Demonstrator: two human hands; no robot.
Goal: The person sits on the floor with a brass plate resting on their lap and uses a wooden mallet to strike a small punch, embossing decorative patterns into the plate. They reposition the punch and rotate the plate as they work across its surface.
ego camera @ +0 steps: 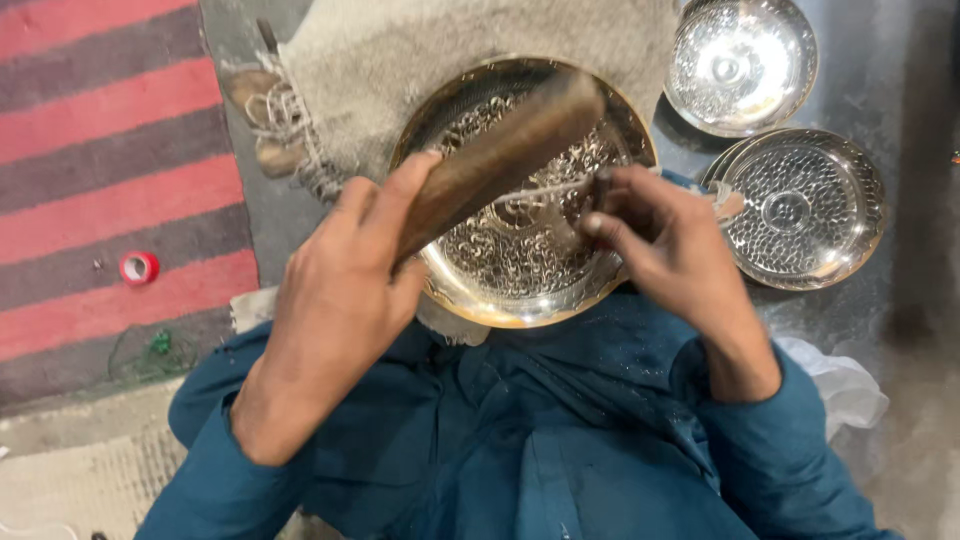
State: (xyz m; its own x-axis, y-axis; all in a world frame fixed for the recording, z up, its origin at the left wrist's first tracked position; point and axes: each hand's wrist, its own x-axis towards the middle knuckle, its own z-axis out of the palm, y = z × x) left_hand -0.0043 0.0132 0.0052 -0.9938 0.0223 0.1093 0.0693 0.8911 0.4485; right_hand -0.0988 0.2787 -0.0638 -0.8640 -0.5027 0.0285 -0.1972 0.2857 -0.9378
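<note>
Over the lap, in teal cloth, both forearms angled inward and up toward a brass-coloured engraved bowl resting on its edge against the knees. Left hand raised, wrist bent back, fingers and thumb wrapped tight round the lower end of a dark wooden mallet — head of it blurred, slanting up and right across the bowl's face. Right hand lower and to the right, fingers curled and pinched together on a thin metal chisel, held nearly level, tip pointing left onto the ornamented centre of the bowl. Mallet shaft just above the chisel's line; touching or not, cannot tell through the blur. Bowl between the two hands, rim near the left thumb, inner pattern just beside the right fingertips. No packages or printed labels to be made out; only a small red roll of tape, round, lying on the red-and-grey striped rug at far left, well apart from the hands. Upper right on the grey floor, two silver-coloured dishes — a smooth shiny one above, a dimpled one below, its edge just beside the right hand. Behind the bowl, a pale fringed cloth.
</note>
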